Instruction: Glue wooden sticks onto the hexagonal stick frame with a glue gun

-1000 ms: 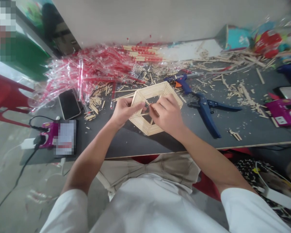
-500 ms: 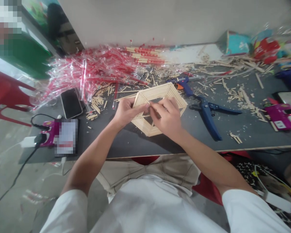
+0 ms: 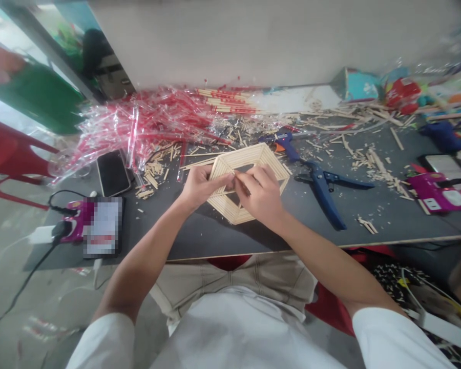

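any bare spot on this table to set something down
Mostly bare table: between the stick frame and near edge, and between the frame and blue cutters. The back is crowded with red wrappers and stick scraps.

Dark phone right of red stool

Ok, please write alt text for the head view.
A left hand holds a six-sided pale stick frame over a dark table, the right hand at its opening. Nearby lie blue cutters, a glue gun, stick scraps and plastic wrappers.
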A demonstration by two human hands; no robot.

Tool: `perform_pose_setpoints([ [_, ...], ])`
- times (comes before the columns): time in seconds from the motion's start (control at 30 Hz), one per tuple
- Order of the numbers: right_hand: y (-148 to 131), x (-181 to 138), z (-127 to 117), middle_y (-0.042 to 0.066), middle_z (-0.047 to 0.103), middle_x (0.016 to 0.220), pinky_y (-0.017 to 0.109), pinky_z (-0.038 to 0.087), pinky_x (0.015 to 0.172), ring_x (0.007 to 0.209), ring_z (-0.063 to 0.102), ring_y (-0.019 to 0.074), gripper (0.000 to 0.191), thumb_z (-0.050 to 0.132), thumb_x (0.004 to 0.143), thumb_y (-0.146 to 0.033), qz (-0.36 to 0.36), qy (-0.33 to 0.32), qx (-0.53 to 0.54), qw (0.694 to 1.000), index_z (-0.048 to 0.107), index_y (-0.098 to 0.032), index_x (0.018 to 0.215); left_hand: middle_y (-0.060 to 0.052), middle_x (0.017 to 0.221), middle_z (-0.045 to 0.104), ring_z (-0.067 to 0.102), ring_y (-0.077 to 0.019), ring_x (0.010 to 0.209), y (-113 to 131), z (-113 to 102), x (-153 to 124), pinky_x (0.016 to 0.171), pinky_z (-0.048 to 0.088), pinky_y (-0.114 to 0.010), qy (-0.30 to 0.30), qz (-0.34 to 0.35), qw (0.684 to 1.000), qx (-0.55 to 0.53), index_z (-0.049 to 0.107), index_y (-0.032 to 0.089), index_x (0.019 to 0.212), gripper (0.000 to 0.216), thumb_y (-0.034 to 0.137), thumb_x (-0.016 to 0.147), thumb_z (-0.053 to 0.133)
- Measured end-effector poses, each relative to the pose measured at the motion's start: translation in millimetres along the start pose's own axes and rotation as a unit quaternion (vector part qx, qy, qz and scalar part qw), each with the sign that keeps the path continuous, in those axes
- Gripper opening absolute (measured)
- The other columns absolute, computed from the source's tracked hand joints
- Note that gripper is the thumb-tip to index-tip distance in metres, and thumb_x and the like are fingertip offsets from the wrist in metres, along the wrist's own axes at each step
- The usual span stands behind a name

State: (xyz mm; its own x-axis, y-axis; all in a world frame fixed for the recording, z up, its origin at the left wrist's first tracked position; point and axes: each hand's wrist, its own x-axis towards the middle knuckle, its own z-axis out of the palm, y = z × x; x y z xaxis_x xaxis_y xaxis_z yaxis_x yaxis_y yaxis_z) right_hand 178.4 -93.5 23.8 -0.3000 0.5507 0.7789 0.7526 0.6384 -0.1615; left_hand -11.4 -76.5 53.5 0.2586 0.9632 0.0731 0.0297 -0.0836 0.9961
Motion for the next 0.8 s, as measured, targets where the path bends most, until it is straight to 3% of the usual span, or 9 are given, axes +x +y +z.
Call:
perform_pose_setpoints([
  [0.57,-1,2,-1,0.005,0.061,0.077,0.035,0.048,0.075,0.078,0.053,0.0201,0.02,0.058,0.104,-0.017,-0.033,0.017,-0.024,0.999,0.072,-0.018,0.09,-0.005,0.072,0.077,0.067,-0.013,0.064,0,3,0,0.062,0.055,-0.024,0.008,0.004,1.0,-0.011,0.078,0.016,0.069,0.035,0.046,0.073,0.094],
  [0.8,2,-3,4,0.005,0.061,0.08,0.039,0.049,0.078,0.082,0.053,0.0222,0.02,0.057,0.104,-0.022,0.02,-0.018,0.014,1.0,0.073,-0.02,0.092,-0.005,0.073,0.077,0.068,-0.0145,0.065,-9,3,2,0.063,0.056,-0.026,0.008,-0.008,0.999,-0.035,0.078,0.016,0.071,0.034,0.046,0.073,0.094],
])
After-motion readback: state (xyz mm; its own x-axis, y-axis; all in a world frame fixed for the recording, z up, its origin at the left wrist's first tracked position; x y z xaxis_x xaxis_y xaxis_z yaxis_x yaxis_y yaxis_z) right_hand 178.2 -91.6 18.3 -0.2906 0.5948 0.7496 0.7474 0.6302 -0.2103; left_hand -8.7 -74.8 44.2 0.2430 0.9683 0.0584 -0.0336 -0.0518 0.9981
